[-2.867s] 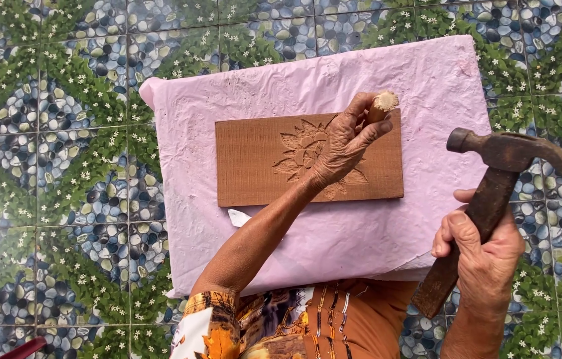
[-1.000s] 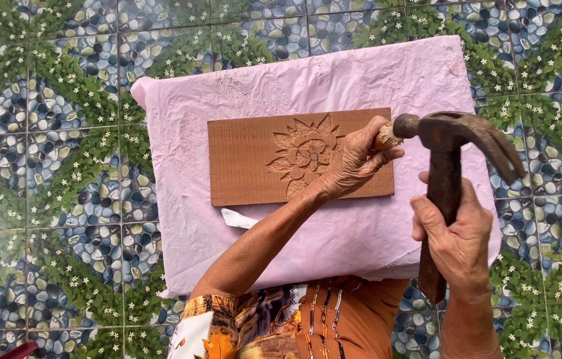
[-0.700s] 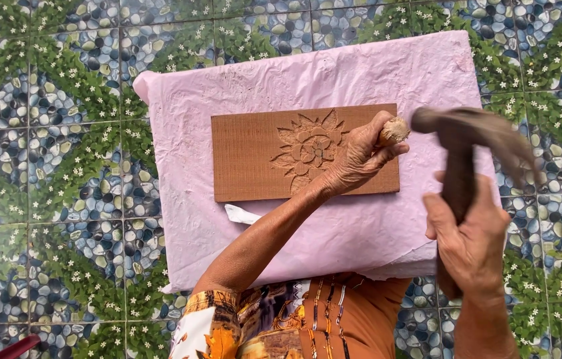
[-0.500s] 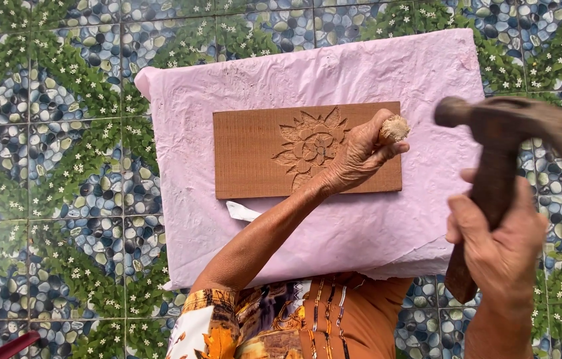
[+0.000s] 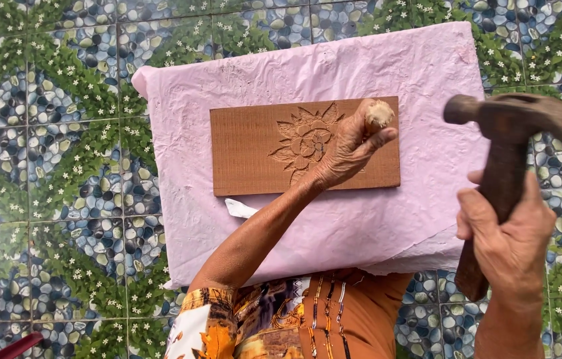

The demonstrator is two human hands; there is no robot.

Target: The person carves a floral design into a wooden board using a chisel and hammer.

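Observation:
A brown wooden board [image 5: 254, 149] with a carved flower [image 5: 304, 139] lies on a pink cloth-covered block [image 5: 334, 219]. My left hand [image 5: 347, 149] rests on the board's right half, gripping an upright chisel whose frayed wooden top [image 5: 379, 112] sticks out above the fingers. My right hand [image 5: 510, 239] grips the wooden handle of a rusty claw hammer [image 5: 527, 119], held raised to the right of the chisel top and apart from it.
The block sits on a floor of pebble-and-flower patterned tiles [image 5: 61, 166]. A white scrap [image 5: 241, 209] lies just below the board. My patterned orange clothing [image 5: 294, 316] fills the bottom centre. Red bars [image 5: 8, 346] show at the bottom left.
The hammer struck the chisel top about a second ago, then swung back to the right and up. My left hand and the chisel stayed on the board.

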